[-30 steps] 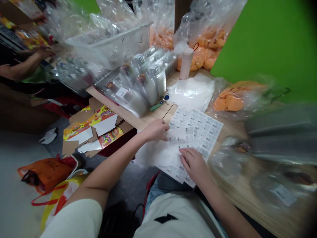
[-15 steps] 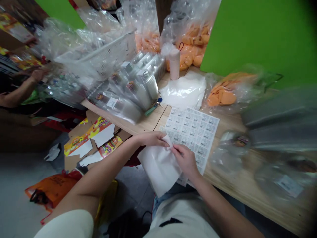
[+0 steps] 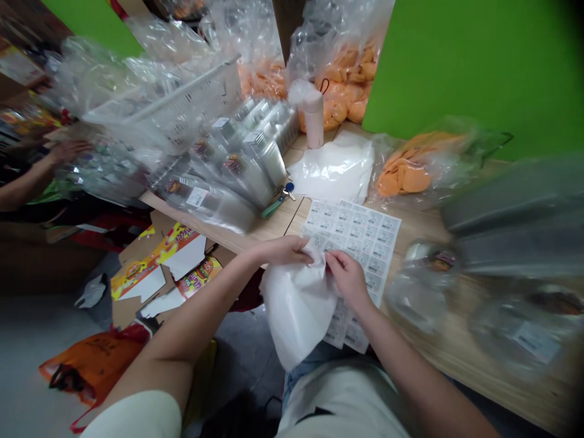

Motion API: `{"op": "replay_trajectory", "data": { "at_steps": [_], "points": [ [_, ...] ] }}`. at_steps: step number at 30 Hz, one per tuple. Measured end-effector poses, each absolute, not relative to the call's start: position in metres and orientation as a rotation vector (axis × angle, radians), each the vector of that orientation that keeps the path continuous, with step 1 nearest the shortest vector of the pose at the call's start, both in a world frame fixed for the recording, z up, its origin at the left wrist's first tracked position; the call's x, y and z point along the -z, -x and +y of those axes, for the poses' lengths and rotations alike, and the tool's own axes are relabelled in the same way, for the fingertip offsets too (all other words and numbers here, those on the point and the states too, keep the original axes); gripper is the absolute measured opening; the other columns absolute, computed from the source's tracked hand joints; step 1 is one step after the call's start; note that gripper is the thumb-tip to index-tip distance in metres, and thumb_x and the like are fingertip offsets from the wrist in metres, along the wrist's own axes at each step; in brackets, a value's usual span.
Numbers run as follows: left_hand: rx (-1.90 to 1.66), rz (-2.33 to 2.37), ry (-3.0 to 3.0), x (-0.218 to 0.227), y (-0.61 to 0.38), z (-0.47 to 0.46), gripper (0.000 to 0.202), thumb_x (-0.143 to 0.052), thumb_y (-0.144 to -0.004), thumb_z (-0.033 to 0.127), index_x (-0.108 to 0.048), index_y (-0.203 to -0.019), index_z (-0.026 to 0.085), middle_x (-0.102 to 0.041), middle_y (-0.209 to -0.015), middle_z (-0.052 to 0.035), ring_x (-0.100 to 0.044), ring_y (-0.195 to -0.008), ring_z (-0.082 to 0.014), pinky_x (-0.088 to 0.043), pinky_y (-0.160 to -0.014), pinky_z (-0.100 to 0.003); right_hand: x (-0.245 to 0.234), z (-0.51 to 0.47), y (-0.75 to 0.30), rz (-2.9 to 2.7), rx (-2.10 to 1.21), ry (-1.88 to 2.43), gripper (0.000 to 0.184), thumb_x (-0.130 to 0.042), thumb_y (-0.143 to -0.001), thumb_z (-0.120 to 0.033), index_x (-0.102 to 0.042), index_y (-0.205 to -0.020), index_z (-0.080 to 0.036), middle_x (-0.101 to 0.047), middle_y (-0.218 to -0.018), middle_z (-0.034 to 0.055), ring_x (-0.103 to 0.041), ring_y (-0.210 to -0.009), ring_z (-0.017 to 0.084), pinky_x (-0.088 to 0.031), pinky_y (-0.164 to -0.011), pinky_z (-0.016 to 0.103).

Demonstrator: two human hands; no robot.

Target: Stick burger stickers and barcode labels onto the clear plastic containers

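Note:
A white plastic bag (image 3: 296,310) hangs between my two hands over the table's front edge. My left hand (image 3: 291,249) is closed on its top edge at the left. With fingertips pinched, my right hand (image 3: 347,275) grips the same edge a little to the right. The bag's mouth is bunched between them, and I cannot tell whether anything is inside. Under and beyond my hands lie sheets of printed barcode labels (image 3: 376,243) on the wooden table (image 3: 410,222). Behind these sheets is a stack of flat white bags (image 3: 335,165).
Clear plastic boxes (image 3: 219,204) stand in rows at the left, beside a white basket (image 3: 196,103). Keys (image 3: 288,191) lie near a pink bottle (image 3: 313,118). Orange pieces in a bag (image 3: 406,173) rest by the green wall. Another person's arm (image 3: 41,170) shows far left.
My right hand has shifted slightly right, away from my left hand. The white bag's mouth is drawn wider and its body looks fuller. The view has shifted slightly.

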State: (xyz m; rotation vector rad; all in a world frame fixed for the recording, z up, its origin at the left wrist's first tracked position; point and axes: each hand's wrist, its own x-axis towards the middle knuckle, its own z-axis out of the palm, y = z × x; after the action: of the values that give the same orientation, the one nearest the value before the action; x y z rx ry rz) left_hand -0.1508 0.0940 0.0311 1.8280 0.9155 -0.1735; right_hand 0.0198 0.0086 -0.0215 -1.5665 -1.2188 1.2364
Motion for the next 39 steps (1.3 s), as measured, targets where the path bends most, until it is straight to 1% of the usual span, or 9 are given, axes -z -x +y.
{"op": "replay_trajectory", "data": {
  "at_steps": [7, 13, 16, 19, 23, 27, 33, 36, 39],
  "points": [
    [0.144, 0.934, -1.816, -0.031, 0.166, 0.097, 0.032, -0.054, -0.079, 0.038, -0.06, -0.102, 0.016, -0.066, -0.097, -0.0031, -0.06, -0.087, -0.0178, -0.045, -0.074, -0.024, 0.015, 0.015, -0.029, -1.066, -1.136, 1.596, 0.032, -0.046, -0.081, -0.047, -0.061, -0.081, -0.019, -0.061, -0.074, 0.0014, -0.055, -0.07, 0.016, -0.041, -0.064, 0.027],
    [-0.242, 1.589, -2.322, -0.003, 0.165, 0.093, 0.071, -0.062, -0.073, 0.025, -0.03, -0.135, 0.014, -0.049, -0.125, -0.0169, -0.047, -0.114, -0.0294, -0.039, -0.094, -0.042, -0.017, 0.023, -0.126, -0.886, -0.736, 1.699, 0.032, -0.048, -0.08, -0.05, -0.059, -0.089, -0.021, -0.058, -0.076, -0.0002, -0.052, -0.066, 0.013, -0.042, -0.059, 0.024],
    [-0.422, 1.619, -2.525, 0.008, 0.149, 0.077, 0.049, -0.055, -0.078, 0.019, -0.045, -0.126, 0.018, -0.04, -0.135, -0.0155, -0.033, -0.127, -0.0312, -0.029, -0.102, -0.049, -0.017, 0.026, -0.177, -1.022, -0.827, 1.798, 0.034, -0.047, -0.079, -0.05, -0.059, -0.096, -0.022, -0.057, -0.072, -0.0014, -0.051, -0.058, 0.012, -0.041, -0.051, 0.024],
    [-0.535, 1.45, -2.393, 0.007, 0.124, 0.041, 0.028, -0.045, -0.085, 0.02, -0.058, -0.109, 0.02, -0.05, -0.125, -0.0115, -0.041, -0.119, -0.0271, -0.033, -0.099, -0.047, -0.01, 0.02, -0.194, -1.092, -0.923, 1.825, 0.031, -0.05, -0.078, -0.048, -0.061, -0.085, -0.019, -0.054, -0.062, -0.0016, -0.05, -0.053, 0.013, -0.041, -0.047, 0.025],
    [-0.61, 1.219, -1.563, -0.017, 0.076, -0.018, 0.025, -0.049, -0.084, 0.036, -0.062, -0.098, 0.02, -0.064, -0.1, -0.0081, -0.057, -0.093, -0.021, -0.044, -0.087, -0.039, -0.018, -0.016, -0.168, -1.231, -0.436, 1.806, 0.027, -0.043, -0.085, -0.039, -0.061, -0.094, -0.02, -0.063, -0.091, 0.007, -0.06, -0.08, 0.02, -0.049, -0.071, 0.037],
    [-0.562, 0.805, -0.626, -0.049, 0.034, -0.048, 0.048, -0.037, -0.086, 0.053, -0.055, -0.111, 0.017, -0.058, -0.118, -0.0115, -0.056, -0.105, -0.0205, -0.045, -0.089, -0.034, -0.04, -0.069, -0.13, -1.677, 0.043, 1.659, 0.018, -0.055, -0.081, -0.027, -0.062, -0.097, -0.026, -0.059, -0.114, 0.007, -0.047, -0.115, 0.026, -0.035, -0.1, 0.047],
    [-0.355, 0.752, -0.569, -0.061, 0.029, -0.047, 0.053, -0.033, -0.085, 0.058, -0.057, -0.101, 0.014, -0.062, -0.103, -0.0111, -0.058, -0.095, -0.0177, -0.045, -0.081, -0.027, -0.055, -0.108, -0.132, -1.484, -0.569, 1.625, 0.045, -0.054, -0.08, -0.036, -0.047, -0.124, -0.025, -0.055, -0.12, 0.0088, -0.054, -0.106, 0.024, -0.047, -0.086, 0.041],
    [-0.205, 0.821, -0.941, -0.061, 0.029, -0.057, 0.055, -0.031, -0.086, 0.058, -0.057, -0.103, 0.013, -0.061, -0.094, -0.0107, -0.059, -0.085, -0.0184, -0.046, -0.074, -0.03, -0.048, -0.111, -0.147, -1.274, -0.924, 1.71, 0.038, -0.058, -0.078, -0.034, -0.054, -0.114, -0.024, -0.064, -0.089, 0.0036, -0.06, -0.077, 0.017, -0.051, -0.07, 0.033],
    [-0.309, 0.993, -1.586, -0.054, 0.023, -0.063, 0.048, -0.044, -0.085, 0.047, -0.049, -0.121, 0.015, -0.056, -0.108, -0.0131, -0.055, -0.097, -0.0227, -0.044, -0.086, -0.038, -0.038, -0.118, -0.159, -1.092, -0.809, 1.779, 0.028, -0.06, -0.076, -0.034, -0.06, -0.101, -0.022, -0.063, -0.079, 0.002, -0.058, -0.072, 0.015, -0.048, -0.072, 0.032]
  ]
}}
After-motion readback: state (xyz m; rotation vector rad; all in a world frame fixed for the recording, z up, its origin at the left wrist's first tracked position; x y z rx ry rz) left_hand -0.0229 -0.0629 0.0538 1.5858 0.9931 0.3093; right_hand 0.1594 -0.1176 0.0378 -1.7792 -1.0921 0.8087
